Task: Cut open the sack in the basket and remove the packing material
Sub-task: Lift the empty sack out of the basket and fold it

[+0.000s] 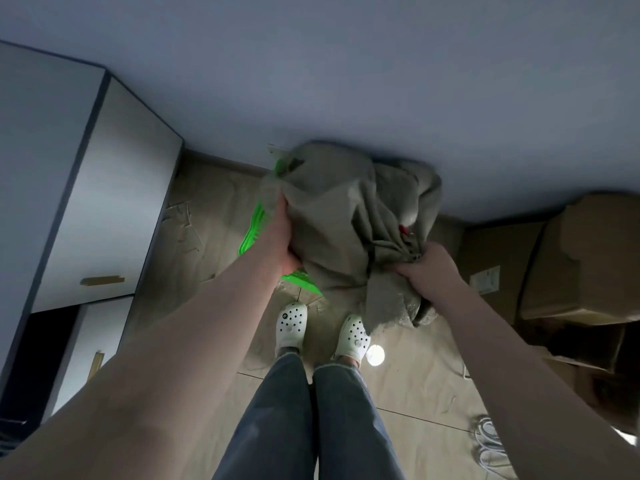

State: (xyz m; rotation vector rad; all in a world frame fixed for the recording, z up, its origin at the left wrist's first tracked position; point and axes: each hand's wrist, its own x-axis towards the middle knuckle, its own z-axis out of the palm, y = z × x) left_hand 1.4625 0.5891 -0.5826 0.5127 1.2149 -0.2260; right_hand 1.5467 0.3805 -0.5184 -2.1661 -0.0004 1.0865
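Note:
A grey-brown woven sack (341, 209) hangs crumpled in front of me, over a bright green plastic basket (254, 230) that stands on the floor by the wall. My left hand (282, 237) grips the sack's left side, with the basket's rim just behind it. My right hand (427, 266) clutches a bunched fold at the sack's lower right. A small red thing (403, 229) shows in the folds above my right hand. The sack covers most of the basket, and a loose flap hangs down to my right foot.
A white cabinet (104, 188) with brass handles stands on the left. Cardboard boxes (575, 265) are stacked on the right. Brown paper covers the floor (214, 209). My feet in white clogs (291, 323) stand below the basket. White cable (488, 441) lies at lower right.

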